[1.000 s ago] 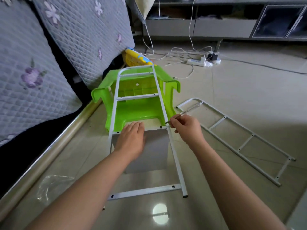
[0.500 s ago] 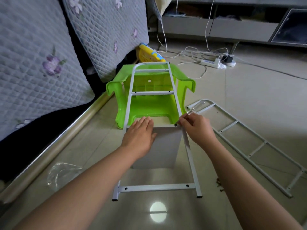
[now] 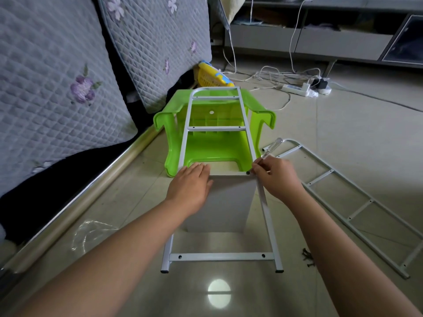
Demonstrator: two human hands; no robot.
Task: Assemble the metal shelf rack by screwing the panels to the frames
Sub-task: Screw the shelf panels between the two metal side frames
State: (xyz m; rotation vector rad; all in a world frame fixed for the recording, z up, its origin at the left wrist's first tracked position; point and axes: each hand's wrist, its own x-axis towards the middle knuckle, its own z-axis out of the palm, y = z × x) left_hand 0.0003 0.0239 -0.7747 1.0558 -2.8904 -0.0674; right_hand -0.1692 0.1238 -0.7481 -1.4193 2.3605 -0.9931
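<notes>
white frame (image 3: 248, 143) tilted on stool | left hand (image 3: 190, 186) flat on panel (image 3: 225, 202) | right hand (image 3: 278, 177) fingers grip screwdriver (image 3: 270, 148)

Your left hand (image 3: 191, 187) lies flat on the white panel (image 3: 225, 202), which stands under the ladder-like frame (image 3: 217, 129) propped on an overturned green stool (image 3: 206, 152). Your right hand (image 3: 275, 176) grips a clear-handled screwdriver (image 3: 271, 148) at the frame's right rail. A second frame (image 3: 357, 204) and loose screws (image 3: 307, 257) lie on the floor (image 3: 343, 133).

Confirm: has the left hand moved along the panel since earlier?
No: the left hand still rests on the panel top edge, by the frame left rail.
</notes>
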